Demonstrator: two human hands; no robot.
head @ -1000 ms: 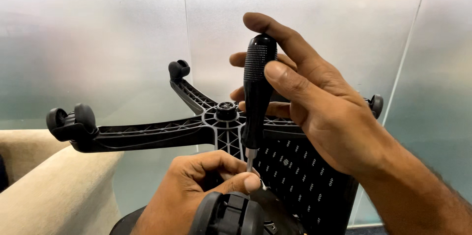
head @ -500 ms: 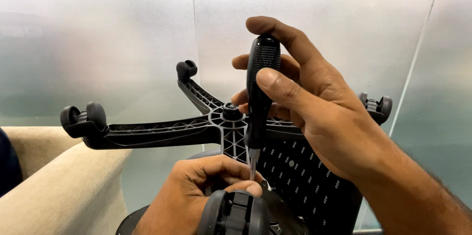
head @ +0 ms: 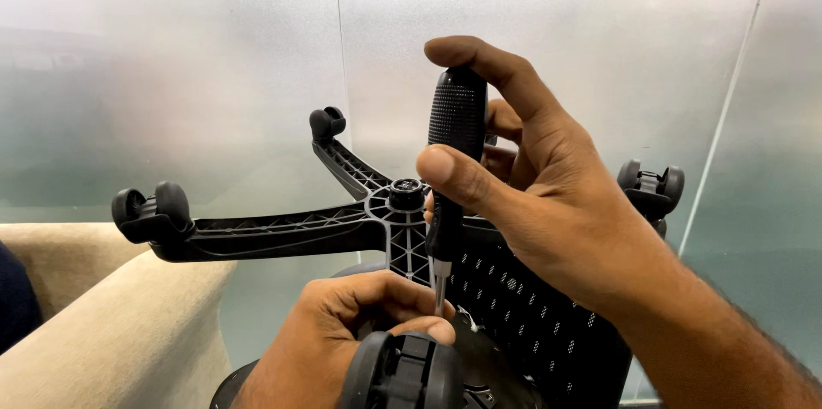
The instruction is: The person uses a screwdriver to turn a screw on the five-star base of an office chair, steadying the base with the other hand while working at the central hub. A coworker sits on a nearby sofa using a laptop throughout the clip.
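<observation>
The right hand (head: 556, 212) grips the stiff, knurled screwdriver (head: 452, 161) by its handle, while the left hand (head: 342, 332) pinches its tip steady beside the rigid chair base (head: 282, 229).

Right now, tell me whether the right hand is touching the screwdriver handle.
Touching. The head view shows the right hand wrapped around the black screwdriver handle, thumb pressed across its front and index finger curled over its top, with no gap.

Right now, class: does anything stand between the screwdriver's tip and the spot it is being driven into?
Nothing visible does. The right hand holds the screwdriver upright; the left hand fingertips pinch around its tip, hiding the contact itself.
</observation>
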